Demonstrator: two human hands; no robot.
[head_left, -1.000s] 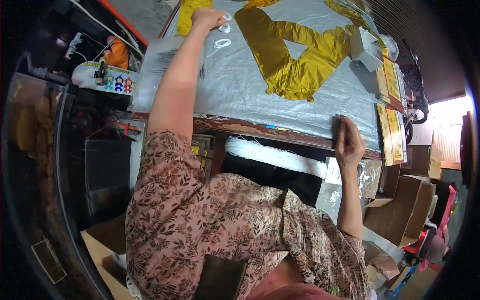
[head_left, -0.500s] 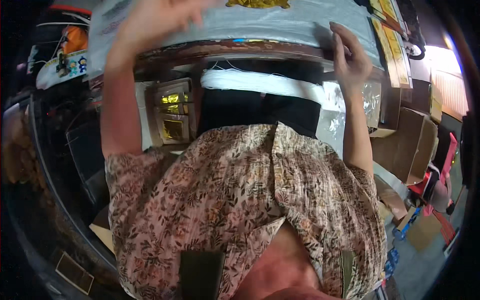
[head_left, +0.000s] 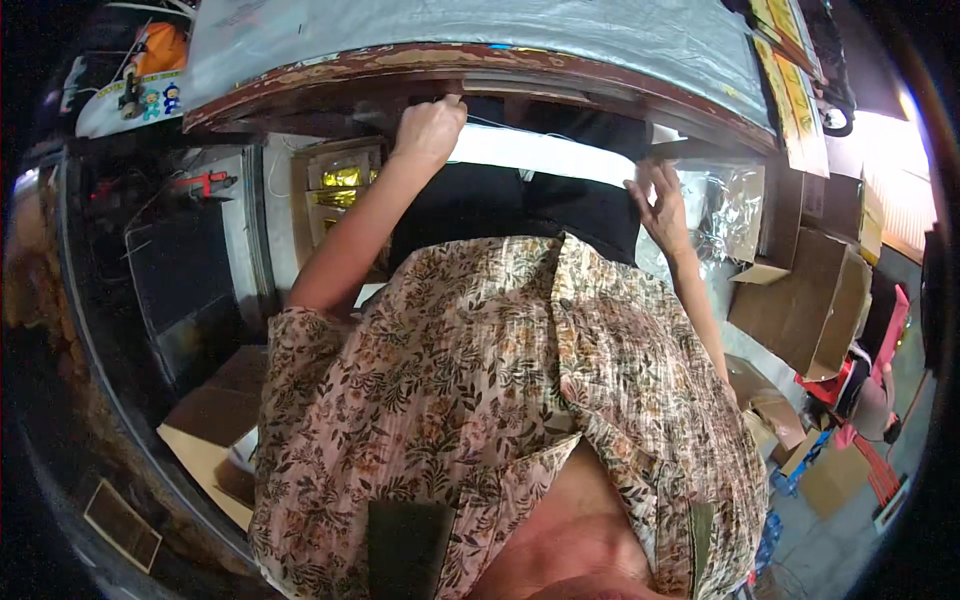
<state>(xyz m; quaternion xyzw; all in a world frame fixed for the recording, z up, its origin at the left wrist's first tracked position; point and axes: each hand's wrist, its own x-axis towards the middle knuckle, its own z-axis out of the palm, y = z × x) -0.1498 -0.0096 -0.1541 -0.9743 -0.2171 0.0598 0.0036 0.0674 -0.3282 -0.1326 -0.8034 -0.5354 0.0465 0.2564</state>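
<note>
A long bundle of white string [head_left: 545,153] lies across my lap over dark trousers, just below the table edge. My left hand [head_left: 430,132] is closed at its left end, covering that end. Thin loose strands run to the right from my left fist along the top of the bundle. At the right end of the bundle is my right hand [head_left: 662,205], its fingers curved and apart, slightly blurred. I see nothing held between the right thumb and fingers.
A worn brown-edged table [head_left: 420,57] with a pale plastic cover stands in front. Yellow printed strips [head_left: 790,95] lie at its right. Cardboard boxes [head_left: 800,300] stand at the right, and a box with gold packets [head_left: 342,178] at the left. Clear plastic [head_left: 715,215] lies right of my lap.
Both hands have come down from the tabletop to the string bundle on my lap. My left hand has closed at its left end. The gold piece on the table has left the view.
</note>
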